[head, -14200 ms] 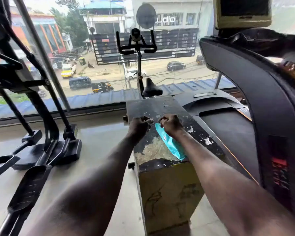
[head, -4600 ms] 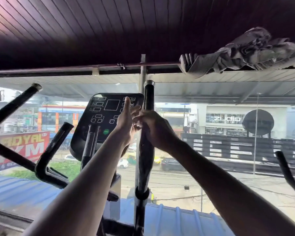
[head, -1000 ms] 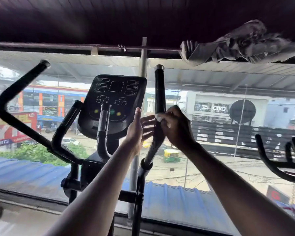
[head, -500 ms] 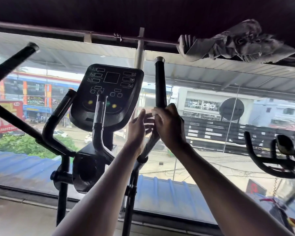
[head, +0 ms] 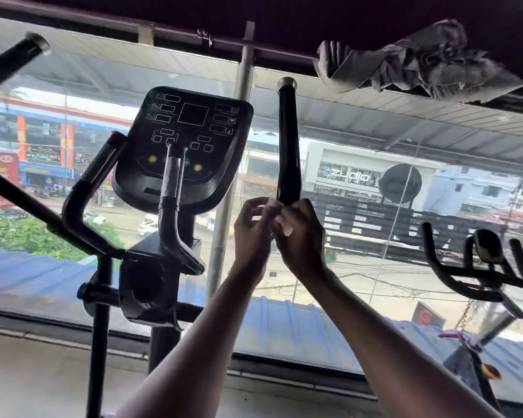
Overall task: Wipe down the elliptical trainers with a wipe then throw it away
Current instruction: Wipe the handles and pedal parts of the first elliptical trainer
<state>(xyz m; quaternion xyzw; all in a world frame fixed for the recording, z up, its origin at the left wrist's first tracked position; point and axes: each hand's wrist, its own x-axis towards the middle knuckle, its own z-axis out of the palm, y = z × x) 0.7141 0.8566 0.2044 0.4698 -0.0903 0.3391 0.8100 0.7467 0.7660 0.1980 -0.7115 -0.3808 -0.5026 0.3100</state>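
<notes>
Glass fills most of the view: a wide window [head: 375, 267] looks out on a wet street, shopfronts and a blue ridged roof just below the sill. A dark ceiling [head: 284, 16] runs along the top, with a grey crumpled cloth [head: 420, 61] bunched on the rail beneath it at upper right. A pale floor shows at the bottom left.

The elliptical trainer [head: 151, 282] stands against the window. Its black console [head: 187, 140], tilted toward the camera, carries small outlined buttons and two yellow dots. An upright black handle [head: 289, 146] with a metal cap rises just to the right of the console; other curved bars branch off to the left, and one long bar is cut off by the left edge. The handlebars of a second machine [head: 480, 267] show at far right, partly out of view.

Both hands meet at the lower end of the upright handle. The right hand [head: 299, 236] is curled around the handle's base with a white wipe [head: 286, 227] pressed under its fingers; only small scraps of the wipe show. The left hand [head: 252, 233] is half closed, its fingertips pinching an edge of the wipe beside the handle. How far the wipe wraps around the handle is hidden by the hands. The trainer's pedals and base lie below the view.
</notes>
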